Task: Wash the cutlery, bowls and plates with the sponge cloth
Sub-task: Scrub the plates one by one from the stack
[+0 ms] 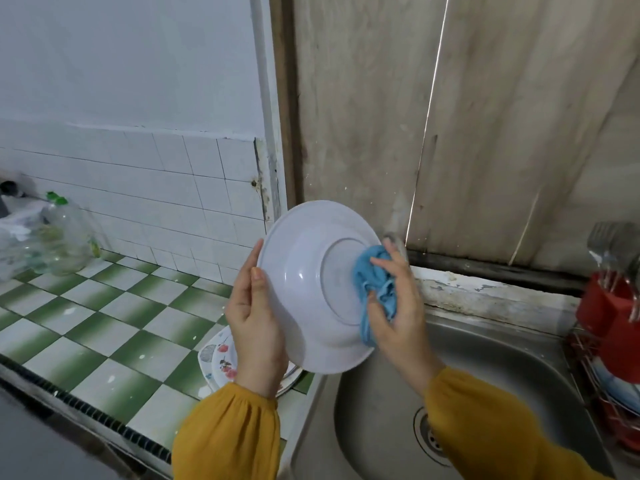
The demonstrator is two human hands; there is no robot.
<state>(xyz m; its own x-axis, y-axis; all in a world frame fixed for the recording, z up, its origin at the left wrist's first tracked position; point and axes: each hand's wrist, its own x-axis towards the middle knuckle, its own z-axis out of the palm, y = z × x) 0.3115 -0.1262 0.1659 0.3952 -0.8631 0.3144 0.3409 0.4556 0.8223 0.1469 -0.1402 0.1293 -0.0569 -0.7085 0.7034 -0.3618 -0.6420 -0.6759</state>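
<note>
A white plate [304, 271] is held upright over the sink's left edge, its underside facing me. My left hand [254, 317] grips its left rim, thumb on the back. My right hand [394, 306] holds a bunched blue sponge cloth [372, 271] and presses it against the right side of the plate's base. A stack of patterned plates [218, 362] lies on the counter below the left hand, partly hidden by it. Cutlery [613, 244] stands in a red holder [602, 299] at the right.
The steel sink [502, 368] with its drain [431, 434] is below my right arm. A green-and-white tiled counter [104, 323] stretches left, with a clear plastic bottle [65, 233] and bags at its far end. A red wire dish rack [609, 386] holds dishes at the right.
</note>
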